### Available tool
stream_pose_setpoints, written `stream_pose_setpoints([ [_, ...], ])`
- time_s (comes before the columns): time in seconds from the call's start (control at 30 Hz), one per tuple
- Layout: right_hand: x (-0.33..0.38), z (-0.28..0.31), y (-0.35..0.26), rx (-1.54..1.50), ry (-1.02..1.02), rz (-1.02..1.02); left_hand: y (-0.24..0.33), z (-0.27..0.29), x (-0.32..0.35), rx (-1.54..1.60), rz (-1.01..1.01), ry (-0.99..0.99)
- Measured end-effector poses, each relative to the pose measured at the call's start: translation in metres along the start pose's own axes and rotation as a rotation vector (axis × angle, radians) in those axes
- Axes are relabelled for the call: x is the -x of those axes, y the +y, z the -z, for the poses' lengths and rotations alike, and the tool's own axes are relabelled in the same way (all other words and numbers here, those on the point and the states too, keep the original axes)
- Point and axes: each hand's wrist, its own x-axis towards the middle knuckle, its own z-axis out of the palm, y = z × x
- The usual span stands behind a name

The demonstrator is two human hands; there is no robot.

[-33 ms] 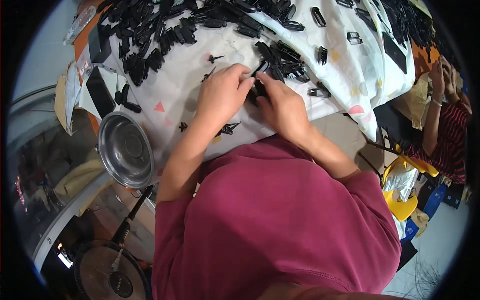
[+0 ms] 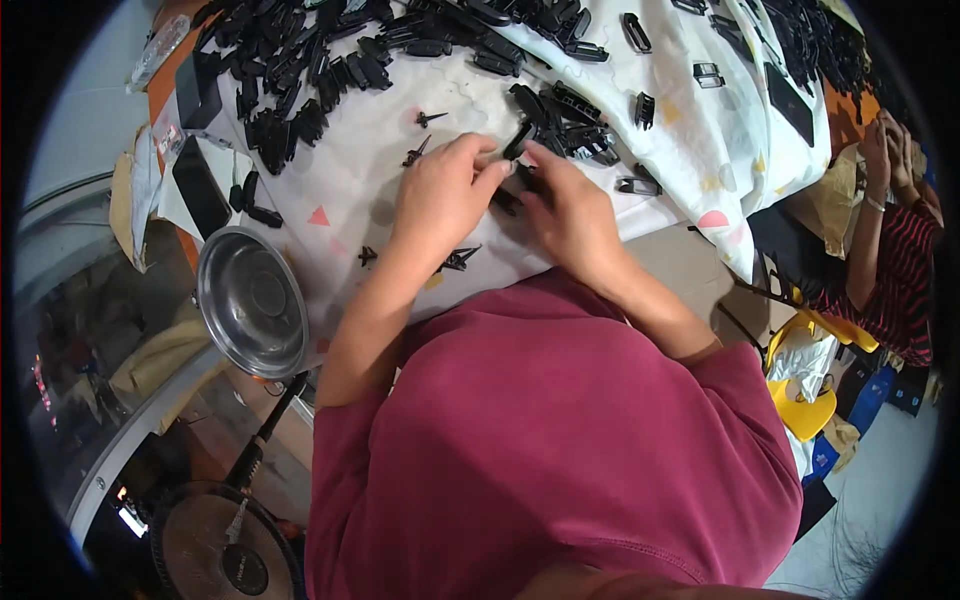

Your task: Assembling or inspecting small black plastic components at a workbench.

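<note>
Both of my hands meet over the white patterned cloth [image 2: 340,180] at the table's near side. My left hand [image 2: 450,185] is closed, thumb and fingertips pinching the lower end of a slim black plastic part [image 2: 521,139] that tilts up. Close beside it my right hand [image 2: 572,205] curls its fingers around the same spot; its fingers hide much of what they touch. Another dark piece [image 2: 507,201] shows beneath, between the hands. Just beyond lies a small cluster of black plastic parts [image 2: 570,105], some with open frames.
A big heap of black parts [image 2: 320,60] covers the far side. Small spiky black pieces [image 2: 458,258] lie near my left arm. A metal bowl [image 2: 255,300] stands at the left by a black phone-like slab [image 2: 200,188]. At right, another person's hands [image 2: 885,150] work.
The fingers of my hands have shifted slightly around the black part, which now shows more upright between them. Both arms stay almost in place.
</note>
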Motion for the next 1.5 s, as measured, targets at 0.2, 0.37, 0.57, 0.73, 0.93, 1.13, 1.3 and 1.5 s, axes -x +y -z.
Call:
stream_pose_setpoints([
  [0.2,0.007,0.028,0.026,-0.322,0.126,-0.214,0.015,-0.003,0.028,-0.262,0.066,0.126],
  [0.37,0.003,0.029,0.015,-0.803,0.134,-0.315,0.020,0.002,0.035,-0.320,0.184,-0.068],
  [0.57,-0.009,0.022,-0.001,-0.566,-0.047,-0.230,0.006,-0.004,0.033,-0.182,0.094,-0.104],
  [0.73,-0.005,0.010,-0.002,-0.218,-0.151,0.017,-0.005,-0.007,0.038,-0.030,-0.145,-0.003],
  [0.93,-0.014,0.014,-0.030,-0.960,-0.140,-0.279,-0.001,0.001,0.044,1.047,0.051,0.100],
  [1.13,-0.020,0.001,-0.035,-0.572,0.072,0.064,0.009,0.009,0.043,1.513,0.233,0.062],
  [1.3,-0.031,0.024,-0.033,-0.352,0.040,0.297,0.014,0.015,0.043,1.186,-0.047,0.219],
  [1.5,-0.039,0.046,-0.032,-0.209,-0.067,0.342,0.006,0.024,0.039,0.572,-0.325,0.304],
])
